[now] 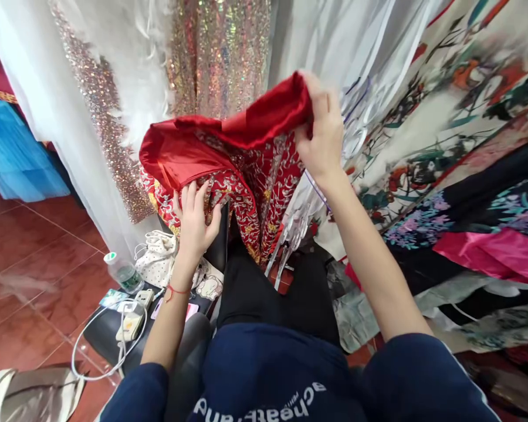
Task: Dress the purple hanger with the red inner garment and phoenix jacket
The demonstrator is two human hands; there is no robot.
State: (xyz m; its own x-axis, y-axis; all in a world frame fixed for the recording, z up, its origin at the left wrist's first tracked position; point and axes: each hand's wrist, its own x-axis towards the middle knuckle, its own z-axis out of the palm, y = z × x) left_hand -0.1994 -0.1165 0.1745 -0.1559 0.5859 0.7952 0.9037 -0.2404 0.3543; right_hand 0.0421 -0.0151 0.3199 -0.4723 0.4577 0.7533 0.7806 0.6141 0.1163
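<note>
A red garment (pixel 268 170) with silver and gold embroidery hangs in front of me, its plain red lining (pixel 180 152) showing inside the raised edge. My right hand (pixel 323 129) is closed around the smooth red band at the upper right, holding it up; some fingers are hidden behind the cloth. Lower on the left, my left hand (pixel 196 220) rests against the embroidered cloth at the edge of the lining. Its fingers are spread and the thumb stands apart. The garment's lower part drops toward my knees.
Beside my left arm, a dark seat (pixel 101 337) carries a plastic bottle (pixel 125 272), a power strip (pixel 132 319), a white cable (pixel 74 346) and a dotted cloth pouch (pixel 158 258). Sequined fabric (pixel 224 53) hangs ahead. Floral garments (pixel 405 170) crowd the right side.
</note>
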